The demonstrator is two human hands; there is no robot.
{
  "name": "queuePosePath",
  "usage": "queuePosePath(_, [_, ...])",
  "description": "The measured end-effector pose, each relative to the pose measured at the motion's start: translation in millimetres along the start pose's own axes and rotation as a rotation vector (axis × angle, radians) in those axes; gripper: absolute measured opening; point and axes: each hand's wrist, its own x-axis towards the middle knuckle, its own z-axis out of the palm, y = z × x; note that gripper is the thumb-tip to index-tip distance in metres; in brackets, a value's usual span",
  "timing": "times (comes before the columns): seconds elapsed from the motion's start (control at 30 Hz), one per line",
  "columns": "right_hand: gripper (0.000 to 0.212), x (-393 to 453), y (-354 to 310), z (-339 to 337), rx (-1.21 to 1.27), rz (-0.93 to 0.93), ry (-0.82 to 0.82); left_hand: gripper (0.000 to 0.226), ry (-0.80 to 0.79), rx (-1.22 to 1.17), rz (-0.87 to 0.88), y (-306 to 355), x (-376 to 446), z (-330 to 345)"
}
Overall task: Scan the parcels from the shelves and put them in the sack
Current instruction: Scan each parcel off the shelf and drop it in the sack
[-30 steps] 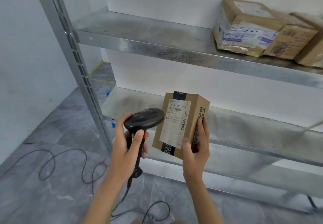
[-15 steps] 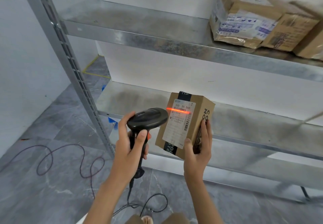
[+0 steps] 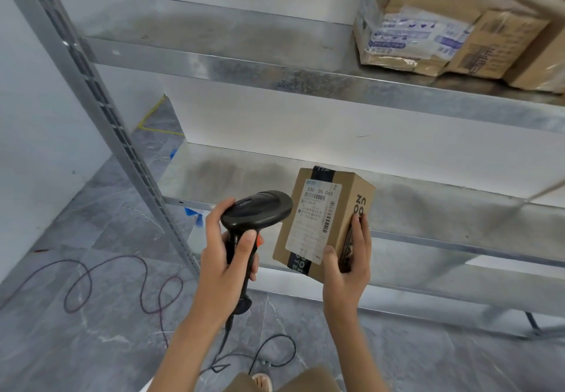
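Grey marble floor and white wall back a steel shelf rack. At 1 o'clock, parcels crowd the upper shelf. At centre, the right hand grips a small box, label facing the scanner, which the left hand clasps by its handle.

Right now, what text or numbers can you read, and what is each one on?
"530- D5 065": top of the white label on the small parcel in the right hand.
"NO" and "CO", partly hidden by fingers: printed on that parcel's right side.
Label's small print and barcodes: too small to read.
Black tape lettering: cut off.
Labels on the upper-shelf parcels: blurred.
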Motion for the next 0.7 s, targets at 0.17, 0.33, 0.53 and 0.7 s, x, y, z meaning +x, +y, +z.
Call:
queuePosePath(0.17, [0.068,5.5,-1.3,-37.0,-0.037,0.040,0.093,0.049,-0.126,0.020,-0.069,-14.8,12.3,30.5])
queuePosePath(0.33, [0.067,20.9,-1.3,-100.0,-0.105,0.077,0.281,0.046,-0.305,0.020,-0.091,-24.4,24.4,92.7])
queuePosePath(0.53, [0.064,28.1,-5.6,-205.0,-0.145,0.090,0.536,0.043,-0.589,0.023,-0.078,-26.9,21.6,208.2])
queuePosePath(0.7, [0.061,23.3,-9.4,-304.8,-0.145,0.112,0.766,0.041,-0.811,0.027,-0.022,-18.4,-10.8,322.4])
